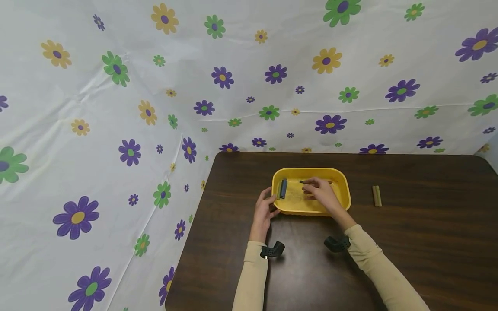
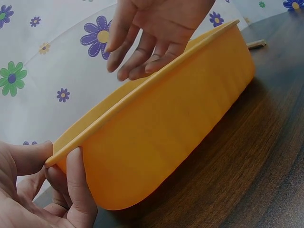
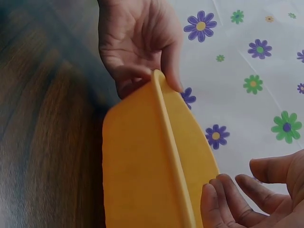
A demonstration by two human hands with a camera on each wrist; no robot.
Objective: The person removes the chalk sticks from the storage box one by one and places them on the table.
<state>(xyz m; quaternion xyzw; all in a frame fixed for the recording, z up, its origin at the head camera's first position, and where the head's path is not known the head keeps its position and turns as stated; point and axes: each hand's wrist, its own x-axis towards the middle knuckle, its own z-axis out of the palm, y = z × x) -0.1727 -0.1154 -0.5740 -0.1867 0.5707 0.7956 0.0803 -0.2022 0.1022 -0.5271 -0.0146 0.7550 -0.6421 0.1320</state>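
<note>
My left hand (image 1: 263, 214) grips the near left corner of a yellow plastic tub (image 2: 156, 128), thumb over the rim and fingers against the outer wall. My right hand (image 1: 320, 192) hovers over the tub, its fingers loosely bent and apart, with nothing between them in either wrist view. Inside the tub, dark blue sticks (image 1: 283, 188) lie along the left end. A small dark stick (image 1: 301, 182) shows just beyond the right fingertips in the head view. The right hand covers part of the tub's floor.
Two olive-green sticks (image 1: 376, 196) lie side by side on the dark wooden table (image 1: 428, 242), right of the tub. A white flowered sheet (image 1: 249, 86) hangs behind the table and along its left side. Both wrists wear black camera mounts (image 1: 273, 250).
</note>
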